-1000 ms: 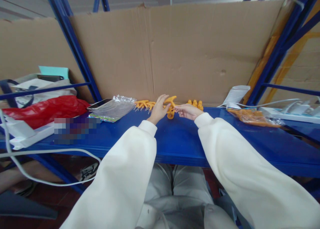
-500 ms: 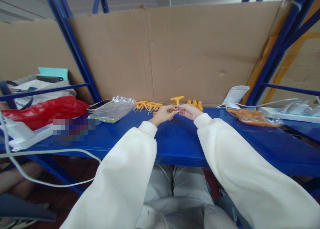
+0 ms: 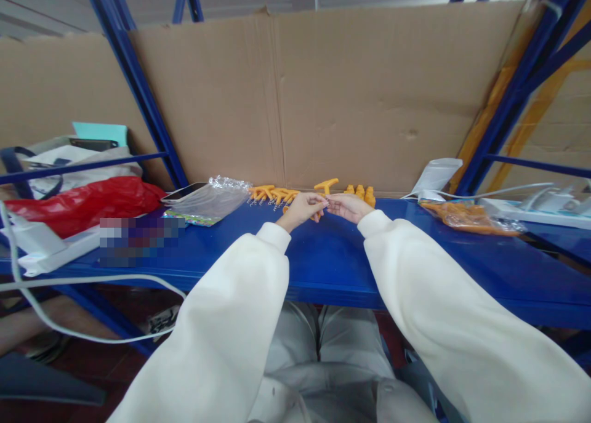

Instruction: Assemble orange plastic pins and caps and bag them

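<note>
My left hand (image 3: 303,209) and my right hand (image 3: 351,206) meet at their fingertips above the blue table. Between them rises an orange T-shaped piece (image 3: 326,183), its stem running down to the pinched fingertips of the right hand. The left fingers are pinched together at the same spot; what they grip is too small to make out. A bit of orange shows under the left hand. Left of it lie several orange pieces with small metal clasps (image 3: 272,194). Several orange block-like pieces (image 3: 360,193) stand just behind the right hand.
A clear plastic bag (image 3: 215,200) and a phone (image 3: 186,193) lie at the left, near a red bag (image 3: 92,204) and a power strip (image 3: 60,250). To the right are a bag of orange pieces (image 3: 471,217) and another power strip (image 3: 521,209). Cardboard (image 3: 346,96) walls the back.
The orange T-shaped piece has tilted slightly and shifted a little left. The left fingers have closed in around the meeting point; both arms stay nearly where they were.
</note>
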